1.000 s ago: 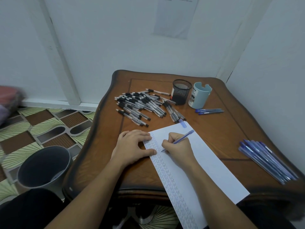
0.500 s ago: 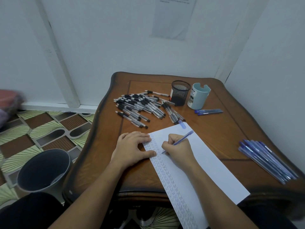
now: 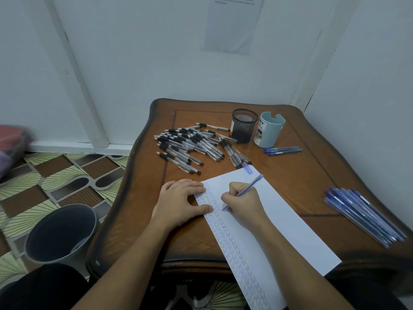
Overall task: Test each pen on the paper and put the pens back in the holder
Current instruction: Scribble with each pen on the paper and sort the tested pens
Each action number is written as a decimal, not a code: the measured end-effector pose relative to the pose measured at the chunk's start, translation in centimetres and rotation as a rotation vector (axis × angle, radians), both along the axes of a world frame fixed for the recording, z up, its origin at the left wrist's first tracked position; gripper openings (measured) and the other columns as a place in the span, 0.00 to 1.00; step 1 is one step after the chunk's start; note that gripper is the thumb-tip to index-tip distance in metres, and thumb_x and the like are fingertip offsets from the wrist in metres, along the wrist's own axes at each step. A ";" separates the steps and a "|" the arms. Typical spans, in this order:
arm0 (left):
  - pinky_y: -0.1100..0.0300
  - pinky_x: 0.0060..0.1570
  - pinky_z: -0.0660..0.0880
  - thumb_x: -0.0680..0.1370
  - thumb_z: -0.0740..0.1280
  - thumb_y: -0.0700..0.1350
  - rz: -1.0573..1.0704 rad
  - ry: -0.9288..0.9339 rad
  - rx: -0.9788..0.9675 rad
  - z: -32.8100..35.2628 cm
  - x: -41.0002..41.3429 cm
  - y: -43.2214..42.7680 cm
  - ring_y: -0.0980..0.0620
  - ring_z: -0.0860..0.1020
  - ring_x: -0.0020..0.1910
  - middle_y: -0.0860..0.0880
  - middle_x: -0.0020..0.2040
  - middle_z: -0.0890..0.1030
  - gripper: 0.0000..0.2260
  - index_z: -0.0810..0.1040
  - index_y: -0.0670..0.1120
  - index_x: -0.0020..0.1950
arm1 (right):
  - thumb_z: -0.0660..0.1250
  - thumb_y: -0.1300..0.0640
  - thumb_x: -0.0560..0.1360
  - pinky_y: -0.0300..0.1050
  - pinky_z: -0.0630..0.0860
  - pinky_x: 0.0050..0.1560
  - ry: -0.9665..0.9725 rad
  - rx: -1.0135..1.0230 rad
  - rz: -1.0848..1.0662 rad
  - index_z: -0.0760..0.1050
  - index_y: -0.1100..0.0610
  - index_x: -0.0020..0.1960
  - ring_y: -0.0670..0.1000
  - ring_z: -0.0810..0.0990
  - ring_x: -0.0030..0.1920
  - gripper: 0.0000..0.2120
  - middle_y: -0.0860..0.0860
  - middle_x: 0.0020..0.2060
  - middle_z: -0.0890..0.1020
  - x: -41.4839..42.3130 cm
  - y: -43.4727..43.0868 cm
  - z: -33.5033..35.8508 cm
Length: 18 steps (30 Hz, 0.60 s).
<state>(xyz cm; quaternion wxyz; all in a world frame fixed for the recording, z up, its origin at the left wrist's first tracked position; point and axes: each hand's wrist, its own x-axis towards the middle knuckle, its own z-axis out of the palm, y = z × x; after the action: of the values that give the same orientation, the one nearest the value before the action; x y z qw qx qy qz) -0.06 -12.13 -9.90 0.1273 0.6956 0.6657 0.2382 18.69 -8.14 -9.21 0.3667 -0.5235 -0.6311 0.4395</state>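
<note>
- Almost nothing has shifted over the last second: the right hand (image 3: pixel 243 202) still grips the blue pen (image 3: pixel 249 186) in a writing hold. Its tip is down on the paper (image 3: pixel 279 220), at the top of the column of small marks.
- The left hand (image 3: pixel 181 202) stays spread, fingers fairly straight, pressing the paper's left edge onto the bench (image 3: pixel 301 175).
- I judge this pen's test is mid-stroke, with its return to a holder yet to come.
- At 12 o'clock from the paper stand the mesh holder (image 3: pixel 244 125) and the pale blue holder (image 3: pixel 269 129). No pen shows above either rim.
- Much work likely remains: a heap of black pens (image 3: pixel 192 146) lies at 11 o'clock, two blue pens (image 3: pixel 282 150) at 1 o'clock and a blue bundle (image 3: pixel 362 213) at 3 o'clock.
- A loose blue cap (image 3: pixel 247 168) sits on the paper's far corner.
- The marks are too small to read, and the paper's near end is cut off by the frame.
- The mesh holder's dark inside is hard to see into.
- Which loose pens are already tested cannot be told.
</note>
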 end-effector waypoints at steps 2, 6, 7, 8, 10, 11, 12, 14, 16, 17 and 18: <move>0.53 0.71 0.52 0.68 0.67 0.70 0.000 0.000 0.010 0.0 -0.1 0.0 0.64 0.64 0.69 0.65 0.66 0.73 0.27 0.76 0.61 0.64 | 0.69 0.63 0.72 0.43 0.67 0.31 -0.022 0.021 0.003 0.66 0.57 0.29 0.46 0.68 0.29 0.17 0.54 0.27 0.68 -0.1 0.1 -0.2; 0.53 0.71 0.52 0.68 0.67 0.70 -0.005 -0.009 0.008 0.0 0.0 0.0 0.63 0.64 0.69 0.65 0.66 0.72 0.28 0.76 0.61 0.64 | 0.67 0.62 0.76 0.41 0.70 0.33 0.114 -0.008 -0.152 0.69 0.60 0.33 0.43 0.72 0.26 0.14 0.52 0.24 0.72 0.1 0.4 0.5; 0.52 0.71 0.52 0.67 0.67 0.71 -0.010 -0.017 0.007 0.0 -0.1 0.0 0.63 0.64 0.69 0.65 0.66 0.72 0.28 0.76 0.60 0.64 | 0.67 0.60 0.79 0.41 0.72 0.34 0.213 -0.052 -0.220 0.70 0.60 0.34 0.43 0.73 0.26 0.15 0.50 0.24 0.74 0.2 0.6 0.8; 0.52 0.71 0.52 0.67 0.66 0.71 -0.014 -0.019 0.005 0.0 -0.1 -0.1 0.63 0.64 0.69 0.65 0.66 0.72 0.29 0.76 0.60 0.64 | 0.65 0.55 0.80 0.41 0.74 0.35 0.300 -0.101 -0.278 0.73 0.60 0.35 0.43 0.75 0.27 0.17 0.49 0.24 0.76 0.3 0.7 1.2; 0.52 0.70 0.52 0.67 0.65 0.72 -0.018 -0.015 -0.001 0.0 -0.1 0.0 0.63 0.64 0.69 0.64 0.67 0.72 0.30 0.76 0.60 0.64 | 0.60 0.46 0.81 0.40 0.75 0.38 0.430 -0.201 -0.341 0.76 0.58 0.36 0.46 0.77 0.32 0.21 0.51 0.28 0.77 0.4 0.9 1.8; 0.52 0.70 0.52 0.66 0.64 0.72 -0.018 -0.014 -0.002 0.0 -0.1 0.0 0.63 0.64 0.69 0.64 0.67 0.72 0.30 0.76 0.61 0.64 | 0.58 0.44 0.81 0.40 0.74 0.39 0.490 -0.257 -0.360 0.75 0.57 0.34 0.47 0.76 0.33 0.23 0.52 0.29 0.77 0.4 1.0 2.1; 0.52 0.71 0.52 0.66 0.64 0.73 -0.018 -0.015 -0.004 0.0 -0.1 -0.1 0.63 0.64 0.69 0.65 0.67 0.72 0.30 0.76 0.61 0.64 | 0.57 0.43 0.81 0.41 0.72 0.38 0.537 -0.317 -0.374 0.73 0.56 0.32 0.48 0.75 0.33 0.25 0.53 0.30 0.75 0.5 1.2 2.3; 0.52 0.71 0.52 0.67 0.65 0.72 -0.016 -0.012 -0.008 0.0 -0.1 -0.1 0.63 0.63 0.69 0.65 0.67 0.72 0.29 0.76 0.61 0.64 | 0.57 0.42 0.81 0.41 0.68 0.33 0.580 -0.408 -0.369 0.70 0.56 0.31 0.48 0.72 0.29 0.26 0.53 0.28 0.73 0.9 1.5 2.7; 0.52 0.71 0.51 0.68 0.65 0.71 -0.015 -0.006 -0.015 0.0 -0.1 -0.1 0.63 0.63 0.69 0.65 0.67 0.72 0.28 0.75 0.61 0.65 | 0.55 0.38 0.80 0.40 0.63 0.30 0.608 -0.449 -0.339 0.70 0.55 0.33 0.48 0.70 0.27 0.26 0.52 0.25 0.73 1.3 1.7 3.1; 0.52 0.71 0.51 0.68 0.65 0.71 -0.013 -0.006 -0.016 0.0 -0.1 -0.1 0.64 0.63 0.69 0.65 0.67 0.72 0.28 0.75 0.61 0.65 | 0.53 0.35 0.79 0.39 0.62 0.29 0.613 -0.457 -0.327 0.71 0.54 0.34 0.47 0.69 0.27 0.27 0.51 0.25 0.73 1.4 1.9 3.2; 0.52 0.71 0.52 0.68 0.65 0.72 -0.012 -0.006 -0.016 0.0 -0.1 -0.1 0.64 0.63 0.69 0.65 0.67 0.72 0.28 0.75 0.62 0.65 | 0.50 0.32 0.79 0.38 0.61 0.28 0.600 -0.456 -0.318 0.72 0.54 0.34 0.47 0.69 0.27 0.29 0.51 0.26 0.73 1.5 2.1 3.3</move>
<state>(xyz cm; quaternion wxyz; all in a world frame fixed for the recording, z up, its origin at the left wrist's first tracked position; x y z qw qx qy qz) -0.13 -12.22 -9.89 0.1362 0.6978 0.6630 0.2344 20.19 -6.02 -5.87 0.4723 -0.5312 -0.2936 0.6392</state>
